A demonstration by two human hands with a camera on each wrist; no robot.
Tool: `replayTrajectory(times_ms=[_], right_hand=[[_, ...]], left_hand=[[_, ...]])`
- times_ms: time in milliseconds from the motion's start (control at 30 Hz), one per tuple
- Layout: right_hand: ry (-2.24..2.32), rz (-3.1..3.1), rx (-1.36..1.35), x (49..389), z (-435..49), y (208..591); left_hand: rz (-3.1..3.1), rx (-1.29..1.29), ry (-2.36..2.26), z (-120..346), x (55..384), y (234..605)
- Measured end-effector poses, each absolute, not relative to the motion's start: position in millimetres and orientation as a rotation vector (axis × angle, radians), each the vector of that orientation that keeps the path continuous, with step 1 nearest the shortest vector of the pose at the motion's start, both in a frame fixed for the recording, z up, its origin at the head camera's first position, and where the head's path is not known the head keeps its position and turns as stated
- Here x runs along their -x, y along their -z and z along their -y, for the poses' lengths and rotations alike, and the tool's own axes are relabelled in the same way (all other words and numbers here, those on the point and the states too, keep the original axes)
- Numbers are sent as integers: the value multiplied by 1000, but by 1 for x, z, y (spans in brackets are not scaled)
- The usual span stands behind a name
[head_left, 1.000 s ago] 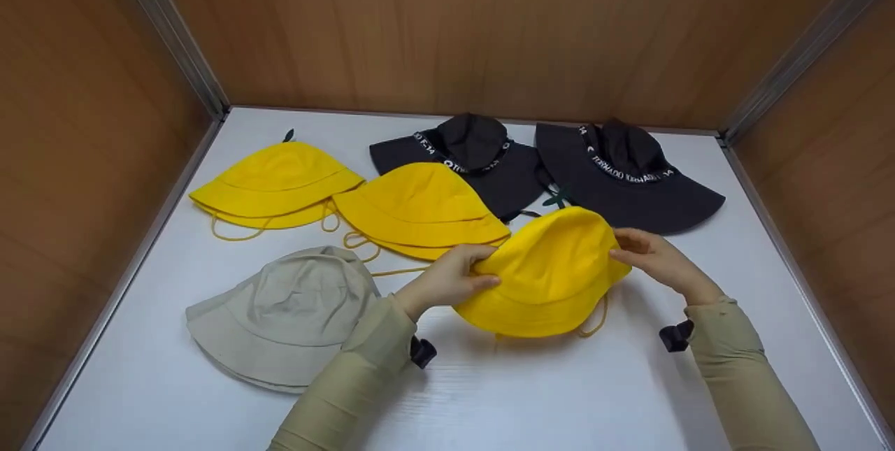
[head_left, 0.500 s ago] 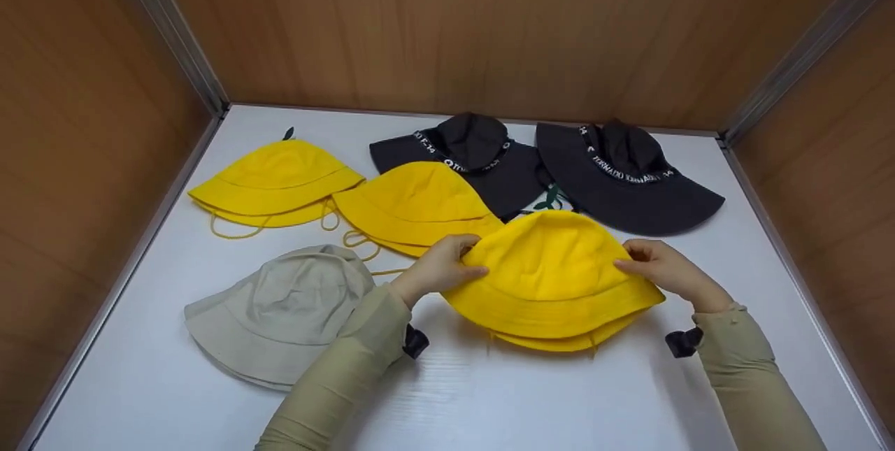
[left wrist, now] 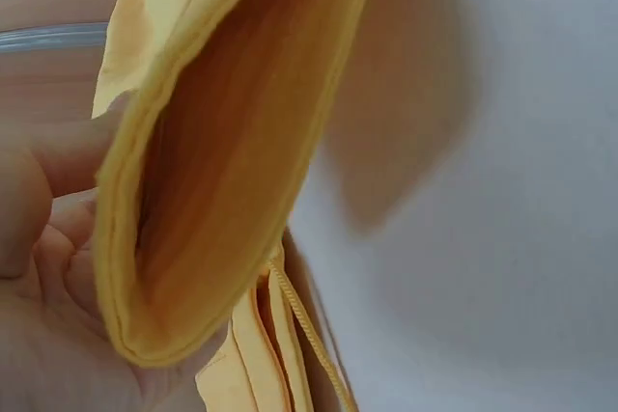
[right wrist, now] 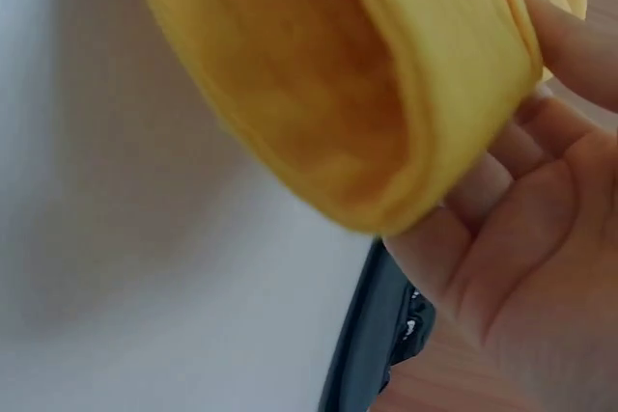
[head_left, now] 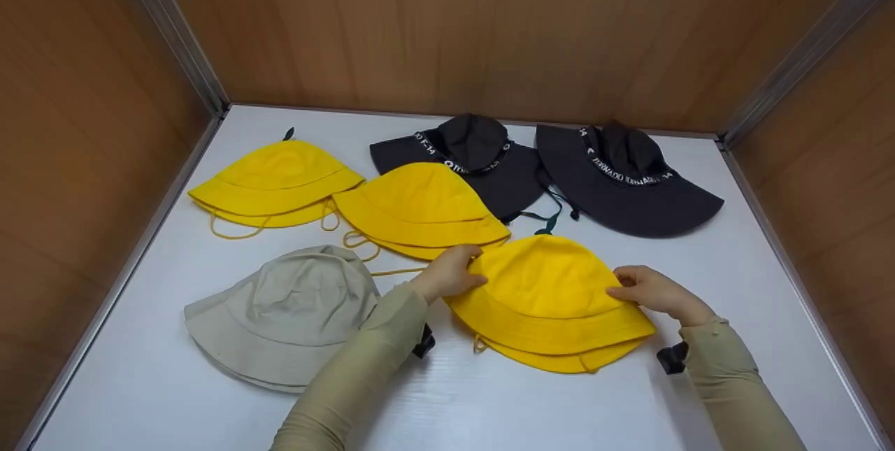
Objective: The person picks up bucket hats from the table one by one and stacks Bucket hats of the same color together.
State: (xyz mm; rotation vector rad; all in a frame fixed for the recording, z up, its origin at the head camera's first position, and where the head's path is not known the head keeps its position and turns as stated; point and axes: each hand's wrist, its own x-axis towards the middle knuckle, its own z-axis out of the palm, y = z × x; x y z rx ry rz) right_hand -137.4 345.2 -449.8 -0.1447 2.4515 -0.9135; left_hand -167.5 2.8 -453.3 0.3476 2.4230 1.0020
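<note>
A yellow bucket hat [head_left: 552,283] with a green leaf tip is in front of me, crown up, its brim folded double. My left hand [head_left: 451,273] pinches its left side, and my right hand [head_left: 661,294] grips the right side between thumb and fingers. In the left wrist view the hat's brim [left wrist: 222,296] gapes over the white table and casts a shadow there. The right wrist view has the thumb on the hat's outer cloth [right wrist: 463,55], with the other fingers behind it, partly hidden.
Behind the left hand lies a second yellow hat [head_left: 419,199], with a third yellow hat [head_left: 280,175] farther left. A beige hat [head_left: 294,311] sits near the left forearm. Two dark hats, one in the middle [head_left: 472,147] and one right [head_left: 636,199], lie by the wooden back wall [head_left: 447,31].
The yellow hat has come down and nearer to me, and its tilt has levelled out. My right hand has moved lower along with it. The other hats stay put.
</note>
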Motion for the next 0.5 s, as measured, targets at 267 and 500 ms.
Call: replayTrajectory(times_ms=[267,500], right_hand=[[854,-2464,107,133,-345,469],[891,-2481,109,132,-345,477]], left_hand=[[-2460,-367,-866,-6,168,467],[-2479,-331,-825,-7,165,470]])
